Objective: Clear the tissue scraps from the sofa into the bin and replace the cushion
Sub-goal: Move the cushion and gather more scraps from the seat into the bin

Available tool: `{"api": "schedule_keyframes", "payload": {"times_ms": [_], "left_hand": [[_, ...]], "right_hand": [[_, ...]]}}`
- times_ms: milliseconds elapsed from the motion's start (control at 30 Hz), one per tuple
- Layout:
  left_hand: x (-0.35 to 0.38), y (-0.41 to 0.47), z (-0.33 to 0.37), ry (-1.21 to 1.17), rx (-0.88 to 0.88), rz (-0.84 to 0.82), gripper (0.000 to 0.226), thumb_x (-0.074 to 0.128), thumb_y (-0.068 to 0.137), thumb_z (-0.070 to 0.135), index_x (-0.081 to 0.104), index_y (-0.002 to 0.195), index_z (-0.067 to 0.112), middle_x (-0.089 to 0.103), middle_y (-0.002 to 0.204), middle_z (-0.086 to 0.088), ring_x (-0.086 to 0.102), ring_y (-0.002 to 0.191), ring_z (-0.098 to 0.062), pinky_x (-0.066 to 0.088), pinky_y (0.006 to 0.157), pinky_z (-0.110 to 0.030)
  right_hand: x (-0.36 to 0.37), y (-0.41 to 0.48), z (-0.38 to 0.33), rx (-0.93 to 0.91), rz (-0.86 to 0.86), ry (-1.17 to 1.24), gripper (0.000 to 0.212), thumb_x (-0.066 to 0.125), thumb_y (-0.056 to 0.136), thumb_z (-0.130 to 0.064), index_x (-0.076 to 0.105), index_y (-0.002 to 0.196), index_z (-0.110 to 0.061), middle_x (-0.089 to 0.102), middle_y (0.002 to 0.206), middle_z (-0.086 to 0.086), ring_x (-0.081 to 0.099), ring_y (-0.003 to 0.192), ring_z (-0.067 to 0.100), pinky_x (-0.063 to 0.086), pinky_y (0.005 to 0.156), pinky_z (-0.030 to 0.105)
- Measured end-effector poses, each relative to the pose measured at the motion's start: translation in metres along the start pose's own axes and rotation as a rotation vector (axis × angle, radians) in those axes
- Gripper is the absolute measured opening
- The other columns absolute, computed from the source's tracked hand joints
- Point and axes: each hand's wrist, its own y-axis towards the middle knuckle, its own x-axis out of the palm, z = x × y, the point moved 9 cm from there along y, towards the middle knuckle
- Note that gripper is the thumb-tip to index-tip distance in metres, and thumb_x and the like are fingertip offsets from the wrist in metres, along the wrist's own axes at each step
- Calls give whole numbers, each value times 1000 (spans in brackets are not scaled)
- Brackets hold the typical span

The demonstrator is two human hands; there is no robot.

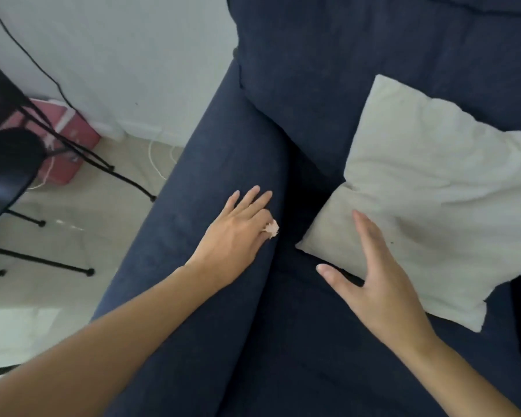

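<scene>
Head view, looking down onto the end of a dark blue sofa (199,326).

1. Sofa. The broad armrest (223,164) runs from the lower centre up toward the back cushion (313,70). The seat lies to its right, with a dark gap between the two.

2. Cushion. An off-white cushion (433,200) lies on the seat, tilted, its upper corner leaning against the back cushion and its lower left corner pointing toward the gap beside the armrest.

3. Left hand. The left hand (235,236) lies palm down on the armrest near its inner edge. Three fingers are stretched out forward. A small pale tissue scrap (272,229) sits pinched at the thumb side of the hand, just at the armrest's inner edge. The thumb is hidden under the hand, so the exact grip cannot be confirmed.

4. Right hand. The right hand (382,284) is spread wide, thumb out to the left, fingers flat and holding nothing. The fingers overlap the lower left part of the cushion; whether they touch it cannot be told. The thumb is over the dark seat.

5. Surroundings. To the left of the sofa is a pale floor (73,236) with a black metal-framed chair (9,164), a pink box (63,136) against the white wall (118,55), and loose white cord (160,158).
</scene>
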Motion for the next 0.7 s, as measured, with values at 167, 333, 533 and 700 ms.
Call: {"api": "schedule_keyframes", "payload": {"times_ms": [167, 333, 533, 700], "left_hand": [[-88, -93, -74, -339, -306, 163, 10, 55, 100, 22, 62, 107, 23, 34, 158, 7, 11, 149, -3, 14, 120, -28], [-129, -225, -159, -321, -510, 259, 13, 60, 97, 27, 63, 110, 26, 35, 157, 7, 13, 149, -3, 9, 120, -25], [-113, -383, -226, -274, -800, 267, 27, 58, 96, 37, 67, 117, 22, 34, 158, 2, 13, 150, -10, 3, 116, -19], [-61, -477, -246, -290, -1013, 198, 30, 50, 101, 30, 63, 127, 20, 29, 160, -2, 11, 151, -17, 8, 119, -31]], "right_hand": [[73, 16, -116, -222, -150, -205, 108, 43, 75, -84, -9, 160, -41, -10, 172, -8, -11, 158, 12, 17, 127, 46], [167, 3, -222, -410, -270, -359, 111, 34, 75, -88, -18, 159, -37, -19, 171, 0, -19, 157, 20, 1, 127, 49], [292, -30, -297, -577, -469, -509, 110, 45, 83, -81, -23, 158, -37, -27, 169, 2, -25, 155, 22, -2, 126, 54], [358, -52, -322, -603, -576, -517, 110, 47, 83, -80, -22, 158, -38, -28, 169, 1, -27, 154, 20, -5, 126, 51]]}}
